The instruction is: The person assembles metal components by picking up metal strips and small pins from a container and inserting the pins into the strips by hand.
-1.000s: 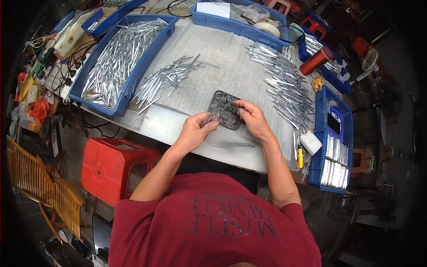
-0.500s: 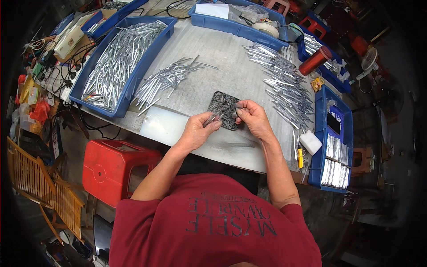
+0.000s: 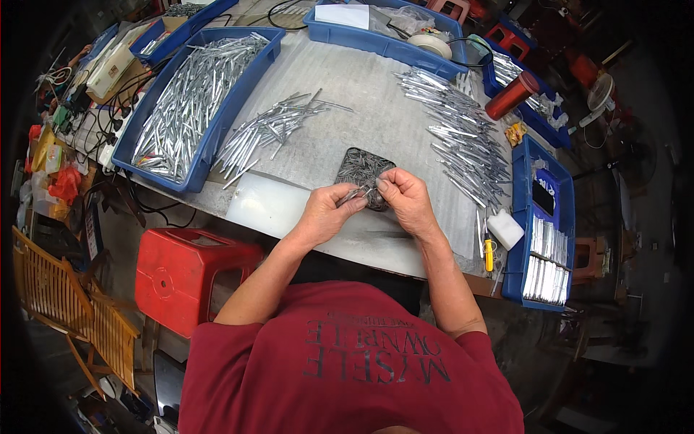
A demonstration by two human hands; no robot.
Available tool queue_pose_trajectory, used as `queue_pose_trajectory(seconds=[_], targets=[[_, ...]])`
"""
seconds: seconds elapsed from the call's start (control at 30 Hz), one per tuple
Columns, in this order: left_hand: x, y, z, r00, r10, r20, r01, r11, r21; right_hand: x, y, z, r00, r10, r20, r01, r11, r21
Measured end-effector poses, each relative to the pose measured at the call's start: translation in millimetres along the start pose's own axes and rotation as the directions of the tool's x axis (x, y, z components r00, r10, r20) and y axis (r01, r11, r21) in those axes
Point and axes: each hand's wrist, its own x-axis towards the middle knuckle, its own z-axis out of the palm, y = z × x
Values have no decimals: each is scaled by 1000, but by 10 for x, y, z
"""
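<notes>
Pinching bits (image 3: 353,194) by tray (image 3: 371,150), L hand (image 3: 327,214) nearly closed; R hand (image 3: 407,202) likewise, hold unclear. Prob. light, stiff, slick; grip mid-length.

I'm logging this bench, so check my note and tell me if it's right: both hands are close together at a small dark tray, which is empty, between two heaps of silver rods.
One thing is wrong: the head view shows the small dark tray holding many small grey metal pieces, not empty.

Wide head-worn view, facing downward
</notes>
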Motion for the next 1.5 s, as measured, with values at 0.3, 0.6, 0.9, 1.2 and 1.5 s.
queue_pose_trajectory(seconds=[0.3, 0.6, 0.9, 1.2, 1.5], targets=[[-16, 12, 13, 1000, 2, -9, -2, 999, 53, -3, 27, 15, 1000, -21, -5, 21, 997, -76], [-24, 97, 35, 984, 174, -39, -153, 937, 314, -14, 18, 11, 998, -62, -12, 58, 971, -232], [-17, 130, 27, 975, 220, -39, -193, 917, 350, 9, -2, -6, 999, -31, 32, 39, 953, -300], [28, 201, -26, 999, 29, 21, -34, 953, 300, 41, -15, -118, 998, 54, 40, -52, 998, -33], [21, 115, 39, 985, 170, -22, -152, 924, 352, 9, 44, -2, 997, -81, -9, 75, 951, -300]])
